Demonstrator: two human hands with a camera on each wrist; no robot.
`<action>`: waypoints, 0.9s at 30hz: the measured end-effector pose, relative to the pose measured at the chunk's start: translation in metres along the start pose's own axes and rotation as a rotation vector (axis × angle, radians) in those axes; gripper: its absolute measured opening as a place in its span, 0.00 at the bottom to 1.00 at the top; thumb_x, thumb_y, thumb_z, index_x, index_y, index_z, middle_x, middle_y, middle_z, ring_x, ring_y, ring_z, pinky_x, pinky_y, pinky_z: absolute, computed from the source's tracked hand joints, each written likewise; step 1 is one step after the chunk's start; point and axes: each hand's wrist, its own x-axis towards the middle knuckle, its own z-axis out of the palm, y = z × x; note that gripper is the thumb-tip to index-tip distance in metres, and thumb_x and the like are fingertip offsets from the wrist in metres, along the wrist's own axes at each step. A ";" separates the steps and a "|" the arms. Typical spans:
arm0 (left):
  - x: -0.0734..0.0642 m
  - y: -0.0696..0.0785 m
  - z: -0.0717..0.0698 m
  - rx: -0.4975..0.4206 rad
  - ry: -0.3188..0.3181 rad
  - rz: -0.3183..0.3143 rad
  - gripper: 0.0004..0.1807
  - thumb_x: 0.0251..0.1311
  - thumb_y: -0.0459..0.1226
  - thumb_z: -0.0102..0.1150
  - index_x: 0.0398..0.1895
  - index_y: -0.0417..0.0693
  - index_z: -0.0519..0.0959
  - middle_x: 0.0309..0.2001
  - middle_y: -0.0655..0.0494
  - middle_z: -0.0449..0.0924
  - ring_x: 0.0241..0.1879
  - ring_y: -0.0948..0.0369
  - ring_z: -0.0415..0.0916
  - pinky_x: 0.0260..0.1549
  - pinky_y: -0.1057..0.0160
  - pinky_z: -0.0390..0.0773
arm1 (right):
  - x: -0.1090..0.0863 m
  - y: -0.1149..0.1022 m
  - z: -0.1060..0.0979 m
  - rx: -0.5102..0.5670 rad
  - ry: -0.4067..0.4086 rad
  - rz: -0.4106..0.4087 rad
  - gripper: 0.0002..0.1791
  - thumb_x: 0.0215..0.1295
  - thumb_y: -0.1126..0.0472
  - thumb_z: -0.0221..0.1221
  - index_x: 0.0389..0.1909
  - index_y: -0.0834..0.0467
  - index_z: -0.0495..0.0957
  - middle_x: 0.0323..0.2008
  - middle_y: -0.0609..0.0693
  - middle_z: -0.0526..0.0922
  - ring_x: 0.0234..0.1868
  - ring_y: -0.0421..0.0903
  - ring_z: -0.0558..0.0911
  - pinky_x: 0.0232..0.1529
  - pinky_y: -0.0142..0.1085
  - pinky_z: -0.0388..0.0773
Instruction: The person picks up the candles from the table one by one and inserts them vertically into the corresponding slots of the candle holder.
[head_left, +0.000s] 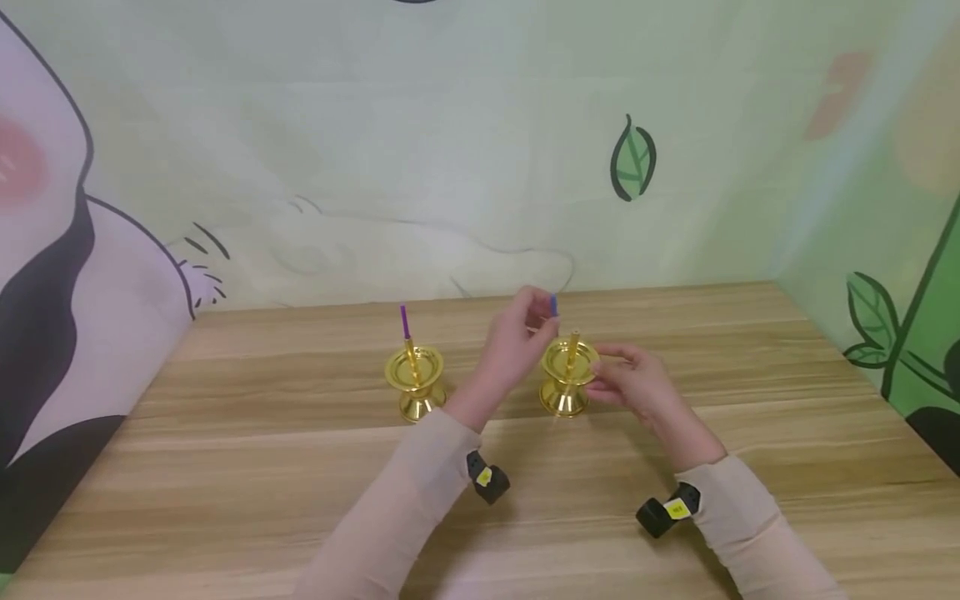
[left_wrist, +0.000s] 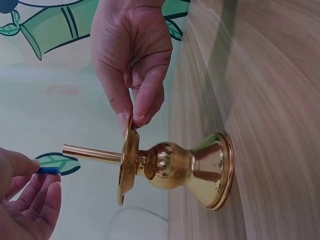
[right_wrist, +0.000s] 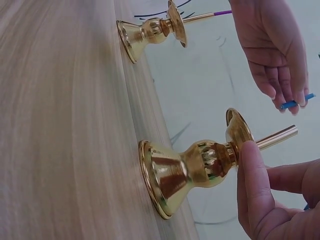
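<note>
A small blue stick (left_wrist: 48, 170) is pinched between the thumb and fingers of my left hand (head_left: 517, 337), just above and left of the right-hand gold candlestick (head_left: 562, 396). This candlestick stands upright, with a thin tube (left_wrist: 92, 154) rising from its round dish; the tube's tip is bare. My right hand (head_left: 637, 385) pinches the dish's rim from the right side, as the left wrist view shows. The blue stick is apart from the tube. To the left stands a matching gold candlestick (head_left: 420, 403) with a thin purple stick (head_left: 405, 322) upright in its tube.
Both candlesticks stand on a wood-grain table (head_left: 247, 467). Behind it hangs a pale green backdrop (head_left: 480, 150) with printed leaves and a panda figure, meeting the table's far edge. Each wrist wears a small black camera (head_left: 491, 483).
</note>
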 end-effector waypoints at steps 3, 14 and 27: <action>0.002 0.000 0.002 -0.008 0.005 -0.005 0.10 0.63 0.29 0.54 0.47 0.36 0.71 0.42 0.43 0.79 0.41 0.53 0.78 0.41 0.68 0.81 | 0.000 -0.001 0.000 0.007 0.003 0.002 0.27 0.69 0.72 0.48 0.67 0.74 0.54 0.30 0.49 0.79 0.27 0.38 0.83 0.37 0.30 0.84; 0.007 0.007 0.008 -0.023 -0.014 -0.002 0.10 0.63 0.30 0.54 0.46 0.37 0.71 0.43 0.43 0.80 0.42 0.53 0.80 0.42 0.69 0.81 | -0.001 -0.001 0.000 0.005 0.007 0.005 0.28 0.69 0.72 0.48 0.67 0.74 0.54 0.32 0.50 0.79 0.28 0.38 0.83 0.39 0.30 0.84; 0.011 0.009 0.013 -0.013 -0.038 0.001 0.10 0.63 0.29 0.55 0.46 0.37 0.71 0.43 0.44 0.79 0.41 0.53 0.80 0.41 0.69 0.81 | -0.001 -0.002 0.001 0.012 0.008 0.010 0.27 0.69 0.71 0.48 0.66 0.75 0.54 0.30 0.50 0.81 0.28 0.39 0.83 0.38 0.30 0.84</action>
